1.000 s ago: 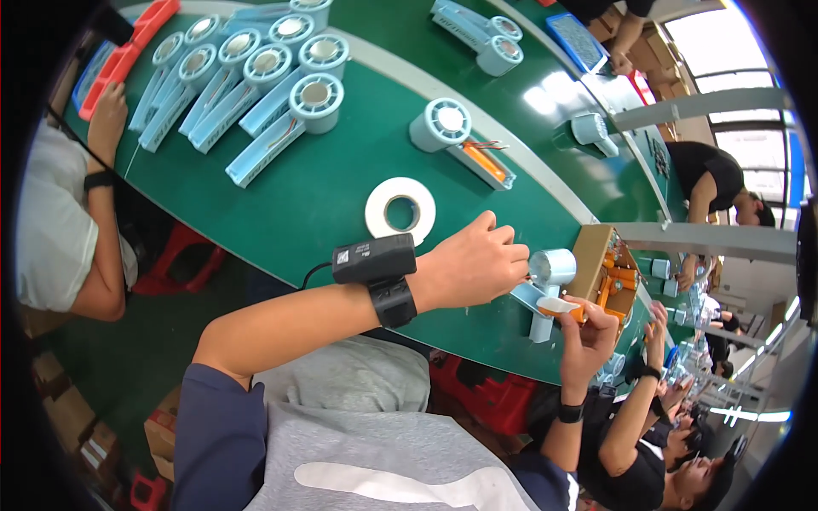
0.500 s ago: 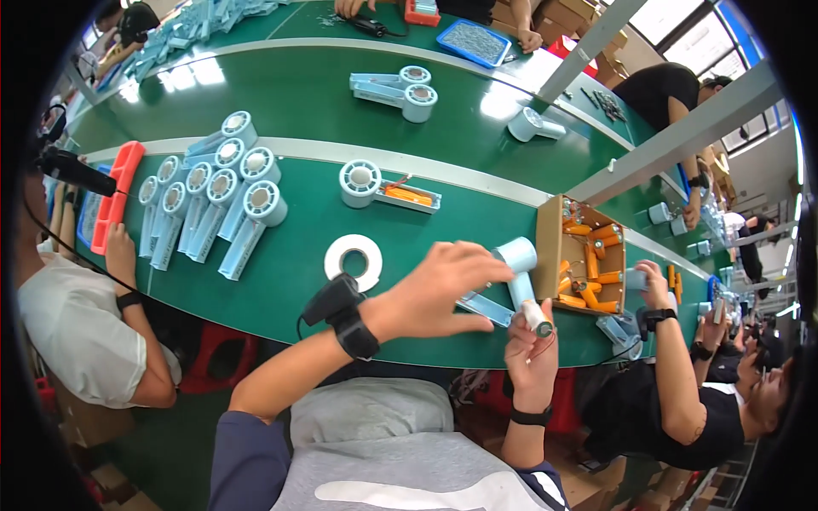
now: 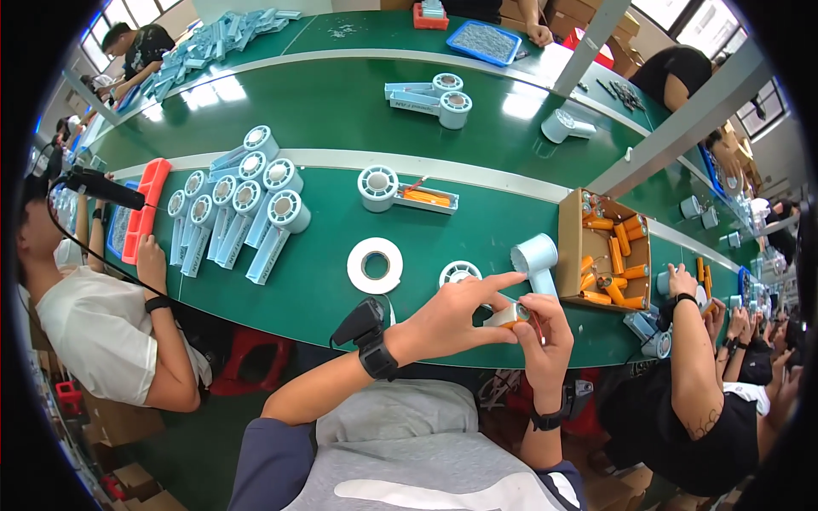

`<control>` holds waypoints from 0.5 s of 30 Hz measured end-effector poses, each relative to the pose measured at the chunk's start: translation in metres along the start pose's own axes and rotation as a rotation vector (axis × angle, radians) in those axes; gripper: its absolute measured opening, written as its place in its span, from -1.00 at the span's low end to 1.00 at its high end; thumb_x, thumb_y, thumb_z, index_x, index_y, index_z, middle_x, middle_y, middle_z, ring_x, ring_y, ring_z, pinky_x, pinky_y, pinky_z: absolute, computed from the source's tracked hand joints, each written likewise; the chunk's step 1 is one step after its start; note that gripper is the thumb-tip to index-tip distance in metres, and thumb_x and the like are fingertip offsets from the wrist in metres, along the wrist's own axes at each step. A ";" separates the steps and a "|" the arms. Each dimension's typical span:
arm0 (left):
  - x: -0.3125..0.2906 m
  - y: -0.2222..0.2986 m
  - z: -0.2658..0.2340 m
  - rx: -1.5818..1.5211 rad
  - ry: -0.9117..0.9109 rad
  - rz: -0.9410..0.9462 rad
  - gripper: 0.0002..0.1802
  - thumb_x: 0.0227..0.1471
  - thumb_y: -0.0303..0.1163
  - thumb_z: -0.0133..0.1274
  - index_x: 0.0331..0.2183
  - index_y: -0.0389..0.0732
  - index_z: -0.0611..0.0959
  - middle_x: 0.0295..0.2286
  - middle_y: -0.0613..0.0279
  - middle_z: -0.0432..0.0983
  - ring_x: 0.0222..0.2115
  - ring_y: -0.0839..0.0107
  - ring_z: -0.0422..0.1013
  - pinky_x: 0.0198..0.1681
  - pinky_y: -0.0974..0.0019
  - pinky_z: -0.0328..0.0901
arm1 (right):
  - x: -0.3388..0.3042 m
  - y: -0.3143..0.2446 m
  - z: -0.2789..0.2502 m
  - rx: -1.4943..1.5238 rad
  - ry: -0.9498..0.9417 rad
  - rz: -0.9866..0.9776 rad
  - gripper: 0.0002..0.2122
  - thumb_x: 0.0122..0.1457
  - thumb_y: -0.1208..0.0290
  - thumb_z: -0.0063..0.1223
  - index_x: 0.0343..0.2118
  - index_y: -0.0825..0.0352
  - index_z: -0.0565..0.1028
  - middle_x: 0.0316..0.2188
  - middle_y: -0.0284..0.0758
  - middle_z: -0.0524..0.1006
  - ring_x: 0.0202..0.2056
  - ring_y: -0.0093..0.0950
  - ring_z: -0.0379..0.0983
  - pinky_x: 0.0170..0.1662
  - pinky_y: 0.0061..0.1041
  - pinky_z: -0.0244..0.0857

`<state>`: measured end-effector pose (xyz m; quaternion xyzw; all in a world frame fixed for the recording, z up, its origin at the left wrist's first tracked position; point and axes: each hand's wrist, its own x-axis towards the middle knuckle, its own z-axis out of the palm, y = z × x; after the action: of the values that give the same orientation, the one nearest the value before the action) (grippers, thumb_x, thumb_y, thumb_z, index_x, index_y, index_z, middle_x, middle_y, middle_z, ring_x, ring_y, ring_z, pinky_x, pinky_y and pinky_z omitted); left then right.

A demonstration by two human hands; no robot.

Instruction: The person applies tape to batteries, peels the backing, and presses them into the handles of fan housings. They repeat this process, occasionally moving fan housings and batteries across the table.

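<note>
Both hands meet over the table's near edge at a small cylindrical battery (image 3: 506,317), with a white wrap, an orange end and thin red wires. My left hand (image 3: 452,319) has thumb and fingers closed around its left part, index finger stretched past it. My right hand (image 3: 550,341) pinches the wired end. Just beyond stands a light blue fan casing (image 3: 535,255), its handle toward my right fingers. A round fan head (image 3: 460,272) shows behind my left hand, which hides what lies below it. A white tape roll (image 3: 375,266) lies left of it, a strip trailing toward my wrist.
A cardboard box (image 3: 573,247) of orange batteries stands right. Beyond the tape lies an open fan casing (image 3: 379,189) with an orange battery in its handle. Several light blue fans (image 3: 247,198) cluster left, near a red tray (image 3: 146,213). Co-workers sit on both sides.
My left hand has gone from spread fingers to closing on the battery. The battery has tipped from upright to sideways. The whole view has shifted slightly.
</note>
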<state>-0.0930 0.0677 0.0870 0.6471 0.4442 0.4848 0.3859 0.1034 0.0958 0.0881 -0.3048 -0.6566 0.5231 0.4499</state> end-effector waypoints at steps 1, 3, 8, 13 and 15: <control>0.001 0.002 0.002 0.019 -0.010 0.008 -0.17 -0.14 -0.33 0.42 0.17 -0.16 0.46 -0.34 0.20 0.67 -0.26 0.24 0.57 -0.14 0.28 0.43 | 0.000 0.002 -0.004 -0.144 -0.060 -0.047 -0.76 0.27 0.52 0.06 -0.03 0.44 0.43 -0.10 -0.24 0.47 -0.15 -0.51 0.45 -0.13 -0.55 0.37; 0.004 0.002 0.004 0.032 -0.021 0.012 -0.17 -0.13 -0.32 0.42 0.18 -0.16 0.44 -0.35 0.20 0.67 -0.27 0.22 0.57 -0.13 0.27 0.43 | -0.005 0.007 -0.007 -0.109 -0.031 -0.007 -0.77 0.26 0.54 0.08 -0.04 0.44 0.45 -0.10 -0.26 0.47 -0.16 -0.53 0.44 -0.13 -0.56 0.36; 0.007 -0.003 0.002 0.179 -0.104 0.007 -0.16 -0.08 -0.24 0.39 0.20 -0.17 0.41 -0.37 0.22 0.67 -0.24 0.22 0.56 -0.10 0.26 0.41 | -0.009 0.010 0.003 0.036 0.071 0.121 -0.81 0.25 0.57 0.11 -0.10 0.47 0.49 -0.13 -0.29 0.46 -0.18 -0.58 0.42 -0.13 -0.60 0.33; 0.010 -0.001 0.003 0.181 -0.172 -0.064 -0.16 -0.07 -0.19 0.37 0.20 -0.20 0.40 -0.32 0.22 0.65 -0.24 0.19 0.53 -0.09 0.22 0.39 | -0.009 0.022 -0.008 0.095 0.041 0.185 -0.81 0.27 0.54 0.09 -0.09 0.45 0.46 -0.14 -0.28 0.49 -0.18 -0.58 0.43 -0.10 -0.59 0.32; 0.013 0.002 0.003 0.148 -0.193 -0.093 -0.15 -0.07 -0.18 0.37 0.20 -0.20 0.40 -0.28 0.23 0.65 -0.24 0.17 0.52 -0.10 0.21 0.39 | -0.012 0.027 -0.014 0.120 0.094 0.200 -0.80 0.30 0.50 0.07 -0.07 0.44 0.44 -0.13 -0.26 0.50 -0.16 -0.57 0.44 -0.08 -0.58 0.33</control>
<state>-0.0883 0.0798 0.0917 0.6960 0.4692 0.3679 0.4000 0.1195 0.0985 0.0598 -0.3653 -0.5685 0.5890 0.4432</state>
